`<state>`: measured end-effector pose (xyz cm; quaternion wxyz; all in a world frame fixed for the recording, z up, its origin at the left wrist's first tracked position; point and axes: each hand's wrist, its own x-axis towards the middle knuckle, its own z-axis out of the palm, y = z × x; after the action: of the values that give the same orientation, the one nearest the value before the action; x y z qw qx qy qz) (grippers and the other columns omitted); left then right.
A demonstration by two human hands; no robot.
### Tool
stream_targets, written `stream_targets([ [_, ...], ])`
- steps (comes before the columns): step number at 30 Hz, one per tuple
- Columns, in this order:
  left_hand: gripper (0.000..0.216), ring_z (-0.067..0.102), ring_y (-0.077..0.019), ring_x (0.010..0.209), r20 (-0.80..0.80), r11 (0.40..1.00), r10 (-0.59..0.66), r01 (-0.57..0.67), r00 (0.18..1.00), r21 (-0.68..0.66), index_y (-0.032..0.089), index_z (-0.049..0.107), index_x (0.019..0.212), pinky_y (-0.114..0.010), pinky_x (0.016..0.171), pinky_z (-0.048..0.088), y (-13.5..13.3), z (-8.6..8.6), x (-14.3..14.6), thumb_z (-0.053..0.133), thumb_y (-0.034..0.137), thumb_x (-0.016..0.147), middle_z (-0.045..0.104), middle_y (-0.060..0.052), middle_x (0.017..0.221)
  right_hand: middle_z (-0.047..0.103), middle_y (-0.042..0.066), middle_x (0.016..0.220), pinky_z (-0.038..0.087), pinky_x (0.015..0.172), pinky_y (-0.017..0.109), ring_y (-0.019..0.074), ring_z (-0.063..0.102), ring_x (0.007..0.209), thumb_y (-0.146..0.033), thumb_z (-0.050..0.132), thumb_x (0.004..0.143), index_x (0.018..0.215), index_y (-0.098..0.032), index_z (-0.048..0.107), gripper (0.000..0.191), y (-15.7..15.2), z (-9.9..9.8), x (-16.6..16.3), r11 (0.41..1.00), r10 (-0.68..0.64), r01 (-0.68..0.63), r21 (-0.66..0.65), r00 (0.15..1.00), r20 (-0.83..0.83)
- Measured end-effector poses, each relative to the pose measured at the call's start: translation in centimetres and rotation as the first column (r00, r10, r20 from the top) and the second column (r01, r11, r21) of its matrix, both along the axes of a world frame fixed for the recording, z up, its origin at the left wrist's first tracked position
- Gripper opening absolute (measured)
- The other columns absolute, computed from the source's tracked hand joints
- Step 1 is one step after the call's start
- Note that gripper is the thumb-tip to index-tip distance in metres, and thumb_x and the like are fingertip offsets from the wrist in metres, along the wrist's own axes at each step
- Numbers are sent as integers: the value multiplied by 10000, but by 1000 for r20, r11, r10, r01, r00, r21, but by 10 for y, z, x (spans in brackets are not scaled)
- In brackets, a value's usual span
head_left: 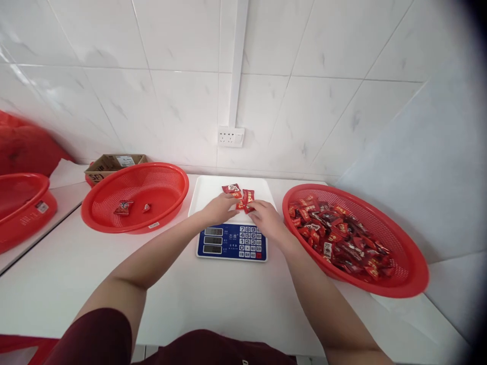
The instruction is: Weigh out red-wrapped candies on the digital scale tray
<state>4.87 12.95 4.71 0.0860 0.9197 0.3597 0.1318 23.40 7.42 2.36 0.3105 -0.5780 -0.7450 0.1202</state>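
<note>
Several small red snack packets [248,195] lie in a loose cluster on the white weighing pan [203,191] of an electronic scale. From the left, my left hand [221,209] reaches over the pan, its fingers curled onto the near packets. My right hand [267,219] meets them from the other side, fingertips and thumb around the edge of a packet. Both hands partly hide what they grip. The scale's blue keypad panel [233,248], with its displays, faces me just below my wrists.
On the right, a red plastic basket [413,271] holds many similar packets. Another red basket [173,177] at left contains a few pieces. Behind it sits a cardboard box [108,163]; a further red basket [26,223] stands far left. A socket [231,137] is on the tiled wall.
</note>
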Motion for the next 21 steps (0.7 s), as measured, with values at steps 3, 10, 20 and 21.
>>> stream_targets([
  [3,293,519,-266,1076,-16,1000,10,-10,1000,18,132,615,1077,-378,920,427,12,-9,25,565,228,805,594,-134,1111,583,86,1187,390,950,372,243,477,1140,-77,509,772,1107,-180,607,364,25,-2,4,999,3,5,-43,983,185],
  [10,237,559,-208,979,18,995,65,-66,998,72,167,645,943,-310,865,453,13,7,-1,455,100,818,633,-83,1001,622,70,1075,447,787,320,231,567,993,-215,525,825,1060,-217,619,253,19,3,4,992,-34,60,-107,972,232],
  [20,265,477,-303,1104,252,774,541,-592,803,224,134,609,1037,-441,924,407,-14,22,-126,476,259,844,579,-128,1156,679,24,932,467,772,325,173,622,825,-316,554,802,995,-239,624,219,34,12,-17,989,-78,52,-140,979,-186],
  [21,231,509,-273,1064,293,799,499,-564,816,209,156,618,996,-403,900,430,-20,18,-120,477,262,847,609,-106,1104,678,32,928,475,775,330,171,625,813,-330,563,796,992,-228,621,228,39,16,-28,984,-78,30,-176,958,-276],
])
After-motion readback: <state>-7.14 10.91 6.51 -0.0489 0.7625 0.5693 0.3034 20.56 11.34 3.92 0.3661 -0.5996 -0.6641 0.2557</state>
